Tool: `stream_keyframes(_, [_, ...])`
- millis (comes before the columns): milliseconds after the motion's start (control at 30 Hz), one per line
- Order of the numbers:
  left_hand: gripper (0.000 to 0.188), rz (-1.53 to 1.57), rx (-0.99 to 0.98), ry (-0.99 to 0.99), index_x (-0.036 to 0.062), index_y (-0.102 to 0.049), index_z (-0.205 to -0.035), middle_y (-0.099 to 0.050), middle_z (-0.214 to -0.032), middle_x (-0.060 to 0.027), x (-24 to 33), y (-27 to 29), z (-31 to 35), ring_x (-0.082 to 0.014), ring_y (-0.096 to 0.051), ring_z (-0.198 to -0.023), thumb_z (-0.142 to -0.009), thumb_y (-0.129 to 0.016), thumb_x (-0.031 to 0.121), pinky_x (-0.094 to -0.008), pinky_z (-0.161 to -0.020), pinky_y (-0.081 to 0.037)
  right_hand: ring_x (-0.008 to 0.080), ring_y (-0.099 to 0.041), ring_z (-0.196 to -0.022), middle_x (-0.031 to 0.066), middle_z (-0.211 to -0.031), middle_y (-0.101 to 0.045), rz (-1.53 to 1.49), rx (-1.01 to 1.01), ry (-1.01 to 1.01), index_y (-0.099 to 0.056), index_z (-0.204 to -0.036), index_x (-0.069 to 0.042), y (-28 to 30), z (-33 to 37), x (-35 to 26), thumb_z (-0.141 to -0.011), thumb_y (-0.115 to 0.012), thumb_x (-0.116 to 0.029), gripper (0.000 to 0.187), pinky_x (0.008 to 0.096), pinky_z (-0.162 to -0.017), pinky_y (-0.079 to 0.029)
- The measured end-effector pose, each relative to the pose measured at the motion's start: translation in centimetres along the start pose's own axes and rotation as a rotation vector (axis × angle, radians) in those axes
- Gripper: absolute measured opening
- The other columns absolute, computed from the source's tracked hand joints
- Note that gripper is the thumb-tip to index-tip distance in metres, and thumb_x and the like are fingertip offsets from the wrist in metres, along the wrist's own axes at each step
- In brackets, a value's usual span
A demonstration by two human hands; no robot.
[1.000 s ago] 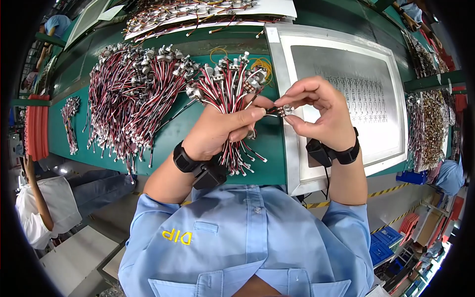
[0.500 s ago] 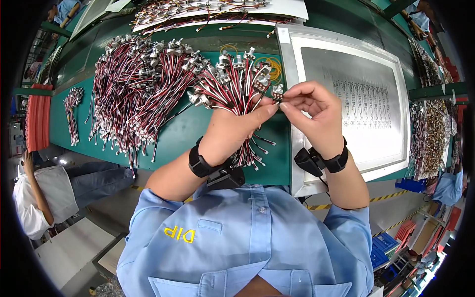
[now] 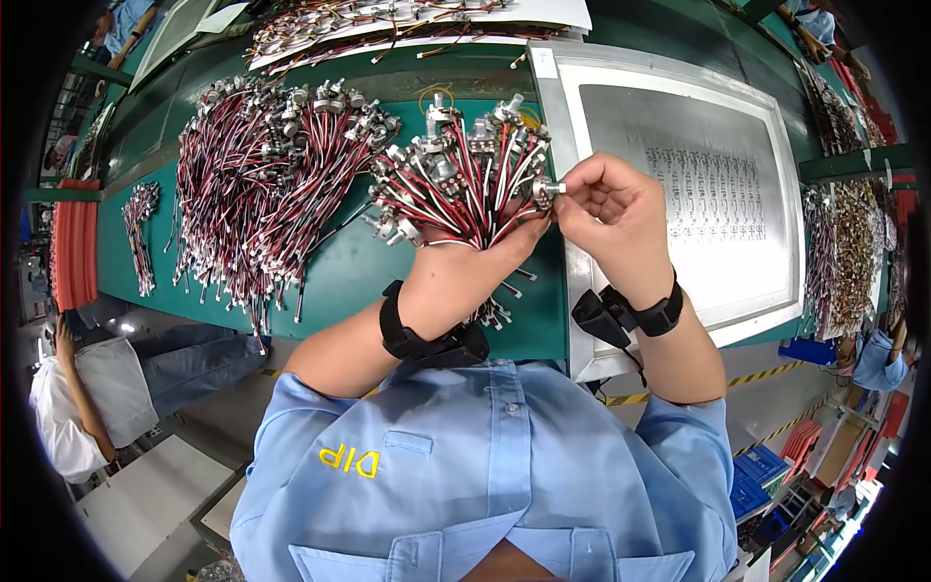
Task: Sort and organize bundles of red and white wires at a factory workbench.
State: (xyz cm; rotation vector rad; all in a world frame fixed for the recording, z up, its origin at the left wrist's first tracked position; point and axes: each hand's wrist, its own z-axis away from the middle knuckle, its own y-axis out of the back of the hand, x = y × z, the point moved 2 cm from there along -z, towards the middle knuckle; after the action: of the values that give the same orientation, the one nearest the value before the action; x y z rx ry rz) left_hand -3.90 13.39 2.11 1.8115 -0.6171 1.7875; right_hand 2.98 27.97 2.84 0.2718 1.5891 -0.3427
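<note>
A bundle of wired potentiometers (image 3: 475, 184) fans out of my left hand (image 3: 464, 276), which is wrapped round its red, black and white wires. The metal shafts point up and away from me, while white connectors hang below the fist. At the bundle's right edge, my right hand (image 3: 616, 209) pinches the shaft of one potentiometer (image 3: 545, 190) between thumb and forefinger; its other fingers are curled in. A large heap of similar wired potentiometers (image 3: 276, 184) lies on the green mat to the left of my hands.
A metal-framed screen (image 3: 572, 116) with rows of printed marks stands to the right. Farther left lies a small wired bunch (image 3: 143, 238). Beyond the mat, more wired parts rest on a white board (image 3: 543, 15). Another person (image 3: 97, 398) is at the left.
The bundle has turned and spread wider in my left hand. My right fingers have shifted slightly, and the pinched potentiometer's shaft now points right, toward them.
</note>
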Motion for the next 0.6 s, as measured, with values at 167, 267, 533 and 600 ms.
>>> stream_keyframes(167, [0.013, 0.161, -0.013, 0.16, 0.0007, -0.062, -0.088, -0.064, -0.083, -0.0001, 0.16, 0.31, -0.23, -0.0057, -0.058, -0.073, -0.078, -0.069, 0.005, -0.0226, -0.062, -0.047, 0.0072, -0.059, -0.073, 0.0039, -0.081, -0.061, -0.107, -0.025, -0.083, -0.057, -0.086, 0.001, 0.23, -0.09, 0.03, -0.079, -0.058, 0.005, 0.008, 0.0197, -0.067, -0.049])
stream_keyframes(267, [0.013, 0.191, -0.026, 0.249, 0.0006, -0.061, -0.088, -0.063, -0.082, 0.0005, -0.01, 0.54, -0.33, -0.005, -0.056, -0.072, -0.078, -0.068, 0.004, -0.0217, -0.062, -0.046, 0.008, -0.06, -0.072, 0.0039, -0.08, -0.062, -0.156, -0.044, -0.114, -0.057, -0.087, 0.001, 0.41, -0.17, 0.13, -0.081, -0.058, 0.003, 0.006, 0.0202, -0.066, -0.049])
stream_keyframes(533, [0.012, 0.193, -0.035, 0.266, 0.001, -0.06, -0.087, -0.061, -0.08, 0.0019, -0.08, 0.71, -0.43, -0.004, -0.054, -0.071, -0.078, -0.068, 0.003, -0.0206, -0.062, -0.045, 0.0082, -0.06, -0.074, 0.0047, -0.083, -0.062, -0.155, -0.054, -0.152, -0.058, -0.091, 0.002, 0.38, -0.16, -0.06, -0.081, -0.06, 0.003, 0.011, 0.0211, -0.067, -0.05])
stream_keyframes(600, [0.012, 0.179, -0.038, 0.253, 0.0011, -0.06, -0.087, -0.061, -0.081, 0.002, -0.09, 0.73, -0.44, -0.0041, -0.054, -0.072, -0.078, -0.068, 0.003, -0.0207, -0.062, -0.045, 0.0083, -0.06, -0.074, 0.005, -0.085, -0.062, -0.107, -0.056, -0.103, -0.058, -0.093, 0.002, 0.24, -0.08, -0.56, -0.08, -0.061, 0.003, 0.013, 0.021, -0.068, -0.05])
